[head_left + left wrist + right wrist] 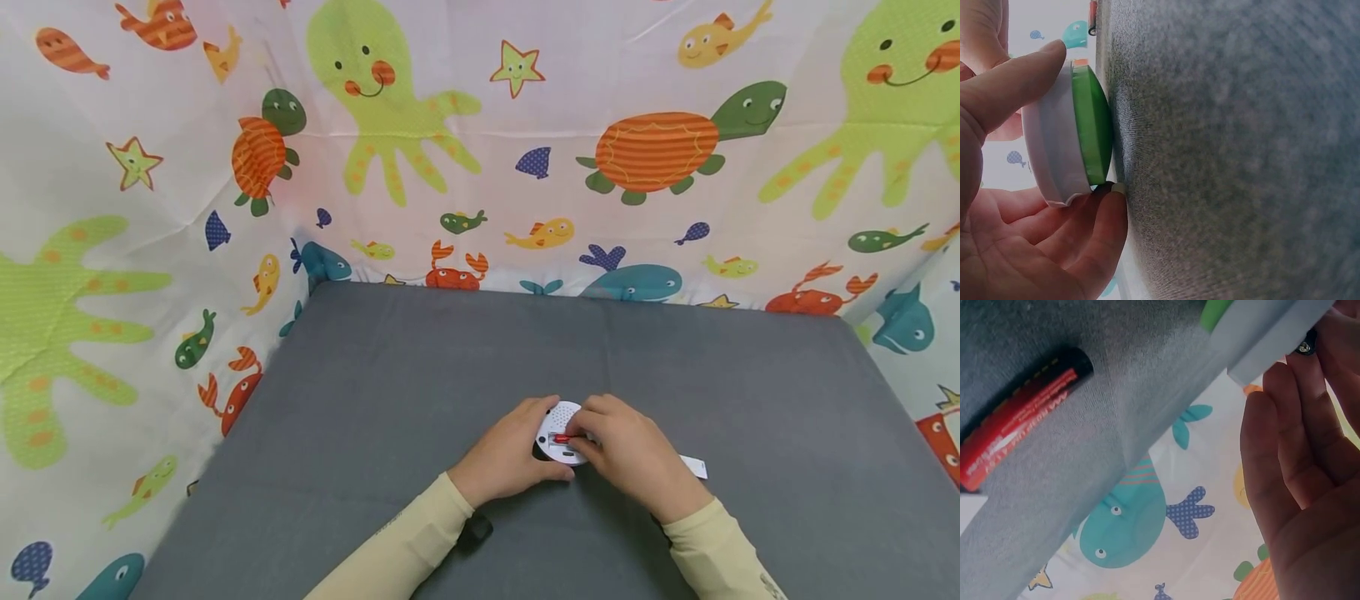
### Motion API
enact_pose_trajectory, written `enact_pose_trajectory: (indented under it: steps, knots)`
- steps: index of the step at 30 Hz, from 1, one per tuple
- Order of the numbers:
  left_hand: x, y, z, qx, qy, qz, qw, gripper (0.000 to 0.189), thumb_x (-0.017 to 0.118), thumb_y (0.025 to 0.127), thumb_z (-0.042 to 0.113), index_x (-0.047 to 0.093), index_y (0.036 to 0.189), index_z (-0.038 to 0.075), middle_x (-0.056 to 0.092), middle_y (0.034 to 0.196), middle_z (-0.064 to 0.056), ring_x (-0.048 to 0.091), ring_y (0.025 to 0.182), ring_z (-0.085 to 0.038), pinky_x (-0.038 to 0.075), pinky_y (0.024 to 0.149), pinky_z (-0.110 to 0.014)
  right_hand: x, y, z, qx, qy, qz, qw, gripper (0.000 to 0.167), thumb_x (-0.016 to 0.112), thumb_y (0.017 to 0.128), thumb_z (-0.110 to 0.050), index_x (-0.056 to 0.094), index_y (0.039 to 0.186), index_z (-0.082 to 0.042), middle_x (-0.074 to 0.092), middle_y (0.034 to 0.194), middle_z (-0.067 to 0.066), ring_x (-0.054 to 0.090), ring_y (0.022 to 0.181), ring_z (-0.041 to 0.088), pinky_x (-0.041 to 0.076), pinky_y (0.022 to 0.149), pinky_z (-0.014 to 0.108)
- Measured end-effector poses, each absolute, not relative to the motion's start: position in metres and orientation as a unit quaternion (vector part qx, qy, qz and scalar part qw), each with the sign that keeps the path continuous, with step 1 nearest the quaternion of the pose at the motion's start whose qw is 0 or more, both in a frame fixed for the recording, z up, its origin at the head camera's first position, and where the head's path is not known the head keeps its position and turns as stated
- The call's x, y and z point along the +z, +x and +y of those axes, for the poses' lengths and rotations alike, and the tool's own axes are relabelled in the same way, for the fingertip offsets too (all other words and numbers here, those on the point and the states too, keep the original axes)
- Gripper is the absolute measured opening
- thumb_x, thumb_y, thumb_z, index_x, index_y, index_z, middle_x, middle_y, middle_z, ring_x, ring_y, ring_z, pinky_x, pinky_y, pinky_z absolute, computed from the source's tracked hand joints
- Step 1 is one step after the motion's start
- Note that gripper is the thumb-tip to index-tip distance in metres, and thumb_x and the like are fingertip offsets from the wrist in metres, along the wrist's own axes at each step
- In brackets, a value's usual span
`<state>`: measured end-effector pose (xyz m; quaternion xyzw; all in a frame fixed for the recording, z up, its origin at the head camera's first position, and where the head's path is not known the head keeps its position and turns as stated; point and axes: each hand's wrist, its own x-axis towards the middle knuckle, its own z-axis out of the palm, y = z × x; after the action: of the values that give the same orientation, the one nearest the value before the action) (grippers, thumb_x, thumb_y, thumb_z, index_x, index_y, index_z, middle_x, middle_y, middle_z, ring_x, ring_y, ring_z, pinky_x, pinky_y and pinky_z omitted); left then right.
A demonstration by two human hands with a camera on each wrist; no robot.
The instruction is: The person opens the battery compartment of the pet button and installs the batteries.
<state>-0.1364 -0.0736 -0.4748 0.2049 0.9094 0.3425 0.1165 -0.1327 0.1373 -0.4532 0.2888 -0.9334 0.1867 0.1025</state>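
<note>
My left hand [504,454] grips a round white device [562,414] by its edge, thumb on the near side and fingers round the far side. Its perforated back faces up, with an open battery slot, while a green face [1092,125] points down at the table in the left wrist view. A red battery [561,438] lies at the slot, pinched between the thumb and fingers of my right hand [637,454]. In the right wrist view, its dark end [1305,345] shows between the fingers. How far it sits in the slot is hidden by the fingertips.
A loose red and black AA battery [1025,415] lies on the grey table [360,400], near my right hand. Beside the right wrist is a flat white piece [695,467]. A fabric wall [450,50] printed with sea animals closes off the back and sides.
</note>
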Motion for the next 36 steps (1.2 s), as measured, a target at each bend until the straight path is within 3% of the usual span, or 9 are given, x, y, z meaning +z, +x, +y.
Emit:
enact_pose_trajectory:
  steps: [5, 11, 17, 22, 25, 31, 36]
  knots:
    - [-0.473, -0.136, -0.073, 0.343, 0.199, 0.91, 0.122, 0.098, 0.091, 0.088, 0.042, 0.04, 0.167, 0.014, 0.051, 0.164, -0.003, 0.058, 0.137, -0.017, 0.051, 0.117, -0.04, -0.456, -0.133, 0.137, 0.191, 0.288, -0.932, 0.108, 0.022, 0.095, 0.083, -0.012, 0.077, 0.09, -0.022, 0.064, 0.09, -0.009, 0.057, 0.085, 0.008, 0.056, 0.071, 0.03]
    - [-0.473, -0.136, -0.071, 0.332, 0.189, 0.916, 0.124, 0.098, 0.092, 0.087, 0.043, 0.041, 0.166, 0.016, 0.051, 0.164, -0.002, 0.059, 0.137, -0.017, 0.052, 0.117, -0.041, -0.449, -0.134, 0.141, 0.231, 0.235, -0.941, 0.082, 0.015, 0.091, 0.089, -0.019, 0.077, 0.093, -0.022, 0.069, 0.099, -0.006, 0.06, 0.093, 0.013, 0.058, 0.081, 0.039]
    - [-0.473, -0.137, -0.069, 0.324, 0.182, 0.92, 0.127, 0.099, 0.092, 0.087, 0.043, 0.041, 0.166, 0.016, 0.051, 0.165, -0.003, 0.058, 0.142, -0.018, 0.05, 0.119, -0.043, -0.445, -0.133, 0.143, 0.288, 0.162, -0.942, 0.06, 0.012, 0.087, 0.092, -0.015, 0.075, 0.094, -0.019, 0.07, 0.103, 0.004, 0.061, 0.089, 0.02, 0.052, 0.076, 0.04]
    - [-0.473, -0.137, -0.069, 0.323, 0.184, 0.92, 0.126, 0.099, 0.092, 0.087, 0.044, 0.04, 0.167, 0.016, 0.05, 0.165, -0.003, 0.057, 0.142, -0.018, 0.05, 0.119, -0.042, -0.447, -0.134, 0.142, 0.305, 0.133, -0.943, 0.031, 0.012, 0.085, 0.094, -0.016, 0.074, 0.094, -0.019, 0.07, 0.103, 0.004, 0.065, 0.088, 0.02, 0.053, 0.077, 0.041]
    - [-0.473, -0.137, -0.069, 0.322, 0.187, 0.92, 0.123, 0.099, 0.091, 0.088, 0.044, 0.04, 0.167, 0.016, 0.05, 0.166, -0.003, 0.057, 0.142, -0.018, 0.05, 0.119, -0.041, -0.448, -0.135, 0.142, 0.312, 0.105, -0.944, 0.004, 0.014, 0.085, 0.095, -0.017, 0.073, 0.101, -0.014, 0.072, 0.102, 0.005, 0.065, 0.086, 0.019, 0.054, 0.077, 0.039]
    - [-0.473, -0.136, -0.069, 0.317, 0.197, 0.921, 0.11, 0.098, 0.091, 0.088, 0.044, 0.041, 0.166, 0.015, 0.051, 0.165, -0.003, 0.058, 0.142, -0.018, 0.05, 0.118, -0.04, -0.446, -0.135, 0.141, 0.316, 0.068, -0.945, -0.051, 0.037, 0.082, 0.097, -0.023, 0.07, 0.125, -0.001, 0.078, 0.103, 0.011, 0.069, 0.082, 0.017, 0.058, 0.075, 0.04]
    - [-0.473, -0.135, -0.07, 0.319, 0.196, 0.921, 0.107, 0.097, 0.091, 0.088, 0.044, 0.041, 0.166, 0.015, 0.051, 0.165, -0.003, 0.057, 0.144, -0.019, 0.05, 0.119, -0.041, -0.446, -0.136, 0.139, 0.3, 0.087, -0.948, -0.058, 0.038, 0.08, 0.098, -0.022, 0.075, 0.126, 0.003, 0.078, 0.108, 0.013, 0.069, 0.087, 0.02, 0.06, 0.08, 0.045]
